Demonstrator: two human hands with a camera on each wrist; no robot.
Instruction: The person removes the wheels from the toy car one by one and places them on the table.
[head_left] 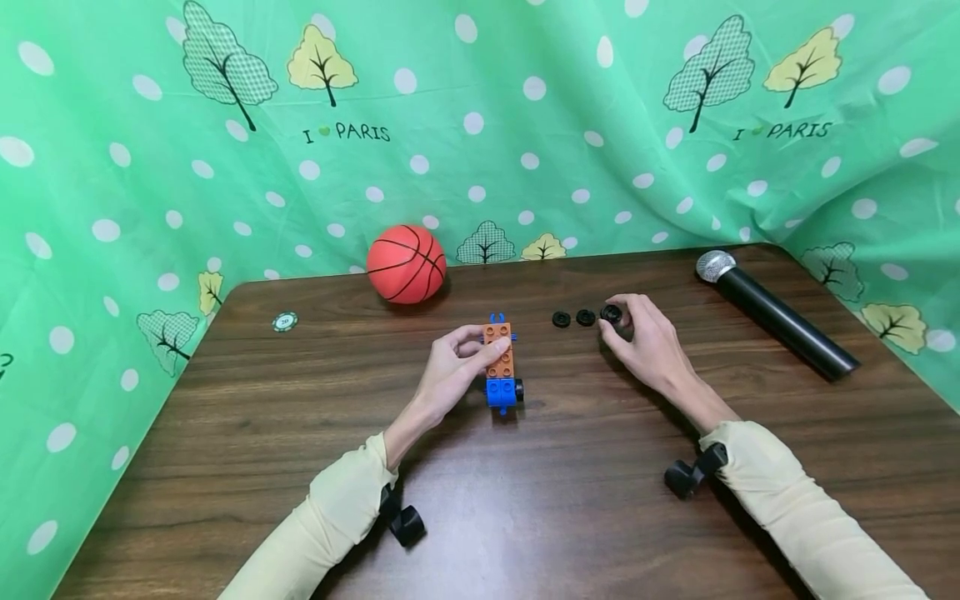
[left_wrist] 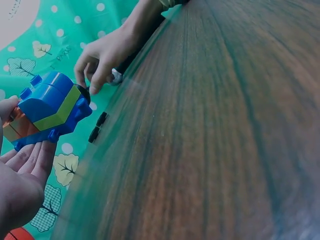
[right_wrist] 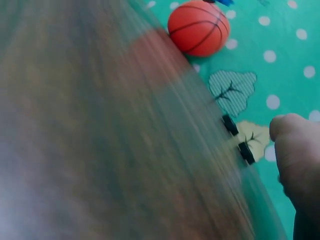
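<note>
My left hand (head_left: 455,372) holds a toy block car (head_left: 499,362), thumb on top and fingers along its side. The car has an orange studded middle, blue ends and, in the left wrist view, a lime-green strip below the blue block (left_wrist: 47,97). One black wheel (head_left: 519,390) is fitted at its near right corner. To the right, my right hand (head_left: 651,343) pinches another black toy wheel (head_left: 611,314) between thumb and fingertips. Two loose wheels lie just left of it, one nearer the hand (head_left: 586,317) and one farther left (head_left: 561,319).
A small red basketball (head_left: 407,264) sits at the table's back edge. Over on the right lies a black microphone (head_left: 776,317) with a silver head. A poker chip (head_left: 285,322) is at the far left. Behind the wooden table (head_left: 480,517) hangs a green dotted cloth (head_left: 480,75).
</note>
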